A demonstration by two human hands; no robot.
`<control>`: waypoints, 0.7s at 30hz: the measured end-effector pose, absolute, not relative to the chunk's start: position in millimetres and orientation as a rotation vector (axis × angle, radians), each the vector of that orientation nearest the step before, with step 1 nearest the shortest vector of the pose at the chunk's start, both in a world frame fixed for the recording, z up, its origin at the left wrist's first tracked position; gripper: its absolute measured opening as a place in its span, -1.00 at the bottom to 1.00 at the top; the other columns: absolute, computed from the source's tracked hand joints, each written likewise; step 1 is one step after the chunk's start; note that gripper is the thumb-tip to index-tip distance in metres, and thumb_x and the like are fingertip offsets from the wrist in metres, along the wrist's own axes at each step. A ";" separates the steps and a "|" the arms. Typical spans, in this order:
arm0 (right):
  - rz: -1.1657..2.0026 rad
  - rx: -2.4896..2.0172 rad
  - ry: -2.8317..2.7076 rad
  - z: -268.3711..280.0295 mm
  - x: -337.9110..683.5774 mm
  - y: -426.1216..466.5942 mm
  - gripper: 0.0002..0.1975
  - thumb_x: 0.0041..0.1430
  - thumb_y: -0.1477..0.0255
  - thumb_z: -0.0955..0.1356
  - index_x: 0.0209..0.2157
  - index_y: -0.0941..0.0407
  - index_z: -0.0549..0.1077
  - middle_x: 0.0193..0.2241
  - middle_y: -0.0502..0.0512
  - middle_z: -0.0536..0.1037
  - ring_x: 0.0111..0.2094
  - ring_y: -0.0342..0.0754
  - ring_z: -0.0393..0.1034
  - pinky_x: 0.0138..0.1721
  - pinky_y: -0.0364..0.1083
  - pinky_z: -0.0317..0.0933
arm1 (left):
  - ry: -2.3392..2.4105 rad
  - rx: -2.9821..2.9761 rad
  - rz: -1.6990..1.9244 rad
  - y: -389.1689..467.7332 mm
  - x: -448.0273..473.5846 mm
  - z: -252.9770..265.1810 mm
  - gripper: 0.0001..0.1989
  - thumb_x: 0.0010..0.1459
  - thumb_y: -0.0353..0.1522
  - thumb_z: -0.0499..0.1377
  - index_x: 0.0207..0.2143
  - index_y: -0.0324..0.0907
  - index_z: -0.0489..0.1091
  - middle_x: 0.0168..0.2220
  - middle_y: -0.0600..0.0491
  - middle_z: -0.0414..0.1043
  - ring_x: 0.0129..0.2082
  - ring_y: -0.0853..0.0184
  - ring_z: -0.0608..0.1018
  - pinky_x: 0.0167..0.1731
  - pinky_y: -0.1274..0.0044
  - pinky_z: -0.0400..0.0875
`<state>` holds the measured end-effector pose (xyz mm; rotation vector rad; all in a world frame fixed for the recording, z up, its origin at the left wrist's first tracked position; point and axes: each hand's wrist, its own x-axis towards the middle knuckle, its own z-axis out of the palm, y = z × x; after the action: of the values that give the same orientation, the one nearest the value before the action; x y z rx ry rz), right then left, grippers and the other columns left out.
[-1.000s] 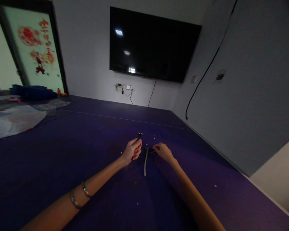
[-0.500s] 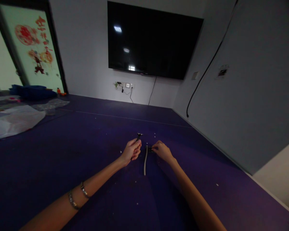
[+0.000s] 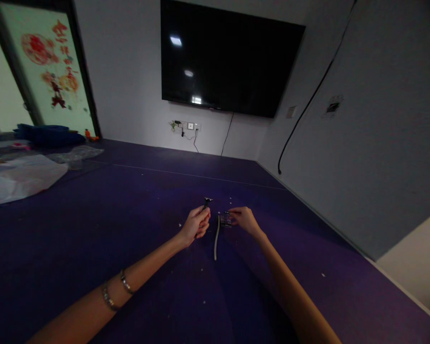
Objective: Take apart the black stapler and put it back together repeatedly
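My left hand (image 3: 196, 223) is wrapped round the dark handle of a razor (image 3: 207, 200), its T-shaped head pointing up and away. To its right, my right hand (image 3: 246, 220) pinches a small dark piece that looks like a razor cartridge (image 3: 227, 212). Just beneath those fingertips lies a small clear pack (image 3: 225, 221) with dark pieces in it; its details are too small to make out. A thin pale stick or tube (image 3: 216, 242) lies between the hands, its far end beside the pack.
All this lies on a wide purple surface (image 3: 146, 215) dotted with white specks. White sheeting (image 3: 25, 179), clear plastic (image 3: 79, 154) and a blue bundle (image 3: 50, 135) are at the left. A black cable (image 3: 310, 98) hangs down the right wall; a television (image 3: 229, 57) is mounted ahead.
My right hand has moved up slightly and away from the pack, with the small dark piece now showing at its fingertips. More of the pack is visible. My left hand holds still.
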<state>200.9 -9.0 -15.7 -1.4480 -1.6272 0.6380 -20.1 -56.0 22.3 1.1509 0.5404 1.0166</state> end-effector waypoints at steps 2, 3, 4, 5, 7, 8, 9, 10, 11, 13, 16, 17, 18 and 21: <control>0.708 -1.417 -1.554 -16.0 202.1 -7.0 -0.76 -0.03 0.53 0.30 -0.31 0.22 0.54 -0.46 0.10 0.56 -0.44 -0.06 0.47 -0.54 -0.16 0.39 | 0.541 1.152 1.021 -55.7 -20.1 21.8 -0.73 0.07 -0.19 0.10 -0.49 -0.18 0.15 -0.72 0.31 -0.08 -0.82 0.62 -0.03 -0.88 0.75 -0.13; 0.738 -1.404 -1.533 -16.0 202.6 -6.2 -0.76 -0.05 0.55 0.30 -0.32 0.21 0.54 -0.48 0.09 0.56 -0.45 -0.06 0.47 -0.53 -0.16 0.40 | 0.541 1.152 1.023 -55.5 -20.1 21.6 -0.73 0.07 -0.19 0.10 -0.48 -0.18 0.15 -0.72 0.31 -0.08 -0.82 0.62 -0.03 -0.88 0.75 -0.13; 0.767 -1.391 -1.516 -15.9 203.1 -5.5 -0.76 -0.06 0.57 0.30 -0.32 0.21 0.55 -0.49 0.09 0.56 -0.45 -0.07 0.47 -0.51 -0.15 0.41 | 0.541 1.151 1.026 -55.4 -20.2 21.5 -0.74 0.07 -0.19 0.10 -0.48 -0.18 0.15 -0.72 0.31 -0.08 -0.82 0.62 -0.03 -0.88 0.75 -0.12; 0.796 -1.378 -1.499 -15.6 203.4 -4.9 -0.76 -0.07 0.58 0.30 -0.33 0.22 0.55 -0.49 0.09 0.56 -0.45 -0.06 0.47 -0.50 -0.14 0.41 | 0.540 1.150 1.027 -55.4 -20.2 21.5 -0.74 0.07 -0.19 0.10 -0.48 -0.18 0.15 -0.72 0.31 -0.08 -0.82 0.62 -0.03 -0.88 0.75 -0.12; 0.837 -1.355 -1.464 -14.4 203.7 -4.3 -0.76 -0.09 0.60 0.31 -0.35 0.23 0.55 -0.48 0.11 0.57 -0.43 -0.03 0.48 -0.48 -0.11 0.42 | 0.543 1.151 1.026 -55.5 -20.5 21.8 -0.74 0.07 -0.20 0.10 -0.49 -0.18 0.14 -0.72 0.30 -0.07 -0.82 0.61 -0.03 -0.89 0.75 -0.12; 0.847 -1.346 -1.451 -13.5 203.6 -4.2 -0.76 -0.11 0.61 0.30 -0.35 0.24 0.55 -0.47 0.12 0.57 -0.40 -0.02 0.48 -0.47 -0.10 0.42 | 0.545 1.152 1.026 -55.7 -20.6 21.9 -0.74 0.07 -0.20 0.09 -0.49 -0.18 0.14 -0.72 0.30 -0.07 -0.82 0.61 -0.03 -0.89 0.75 -0.12; 0.851 -1.340 -1.439 -12.5 203.4 -4.3 -0.75 -0.12 0.63 0.30 -0.36 0.24 0.55 -0.45 0.13 0.57 -0.38 -0.01 0.48 -0.46 -0.10 0.42 | 0.547 1.153 1.025 -55.9 -20.6 22.0 -0.74 0.07 -0.20 0.09 -0.49 -0.18 0.14 -0.72 0.30 -0.08 -0.82 0.61 -0.03 -0.89 0.75 -0.11; 0.851 -1.340 -1.431 -11.3 203.1 -4.5 -0.74 -0.13 0.65 0.29 -0.37 0.24 0.55 -0.44 0.14 0.58 -0.37 0.00 0.49 -0.46 -0.10 0.42 | 0.551 1.154 1.026 -56.1 -20.6 22.0 -0.74 0.07 -0.20 0.09 -0.49 -0.18 0.14 -0.71 0.30 -0.08 -0.82 0.61 -0.03 -0.89 0.75 -0.11; 0.850 -1.345 -1.426 -10.1 202.7 -4.9 -0.73 -0.14 0.67 0.28 -0.38 0.24 0.55 -0.43 0.14 0.58 -0.36 0.01 0.49 -0.47 -0.11 0.42 | 0.555 1.155 1.027 -56.3 -20.4 21.8 -0.74 0.07 -0.20 0.10 -0.49 -0.18 0.14 -0.71 0.30 -0.08 -0.82 0.62 -0.03 -0.89 0.75 -0.11; 0.848 -1.357 -1.424 -7.7 201.7 -5.6 -0.72 -0.17 0.70 0.27 -0.40 0.23 0.55 -0.43 0.14 0.58 -0.37 0.00 0.49 -0.48 -0.12 0.42 | 0.570 1.156 1.030 -56.6 -19.5 20.8 -0.73 0.06 -0.19 0.11 -0.49 -0.18 0.15 -0.71 0.30 -0.06 -0.82 0.62 -0.02 -0.88 0.74 -0.11; 0.829 -1.362 -1.430 -4.4 200.0 -6.7 -0.72 -0.19 0.71 0.28 -0.41 0.22 0.55 -0.45 0.14 0.58 -0.39 0.01 0.49 -0.48 -0.11 0.42 | 0.606 1.166 1.024 -56.9 -17.3 18.0 -0.72 0.06 -0.17 0.10 -0.48 -0.19 0.16 -0.71 0.30 -0.04 -0.82 0.62 0.00 -0.88 0.74 -0.10; 0.828 -1.361 -1.427 -3.2 199.2 -7.2 -0.73 -0.19 0.71 0.29 -0.42 0.22 0.55 -0.46 0.14 0.58 -0.40 0.01 0.49 -0.49 -0.10 0.42 | 0.614 1.170 1.018 -57.0 -16.6 16.9 -0.72 0.06 -0.16 0.10 -0.47 -0.19 0.17 -0.71 0.30 -0.03 -0.82 0.62 0.00 -0.87 0.74 -0.10; 0.836 -1.362 -1.419 -2.0 198.2 -7.8 -0.74 -0.19 0.71 0.29 -0.42 0.23 0.54 -0.47 0.14 0.57 -0.41 0.02 0.49 -0.49 -0.09 0.42 | 0.620 1.173 1.013 -57.0 -15.9 15.7 -0.72 0.06 -0.16 0.09 -0.47 -0.19 0.17 -0.71 0.30 -0.03 -0.82 0.62 0.00 -0.87 0.74 -0.10; 0.907 -1.342 -1.370 2.7 194.0 -10.6 -0.77 -0.18 0.72 0.30 -0.45 0.24 0.53 -0.49 0.14 0.56 -0.42 0.00 0.49 -0.50 -0.10 0.41 | 0.634 1.190 0.998 -56.2 -14.6 12.5 -0.72 0.07 -0.15 0.09 -0.46 -0.18 0.17 -0.70 0.30 -0.03 -0.82 0.62 0.00 -0.86 0.73 -0.09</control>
<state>194.0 -10.6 2.7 -1.3423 -1.3700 0.9068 -14.6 -56.2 12.5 1.1903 0.6336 0.9983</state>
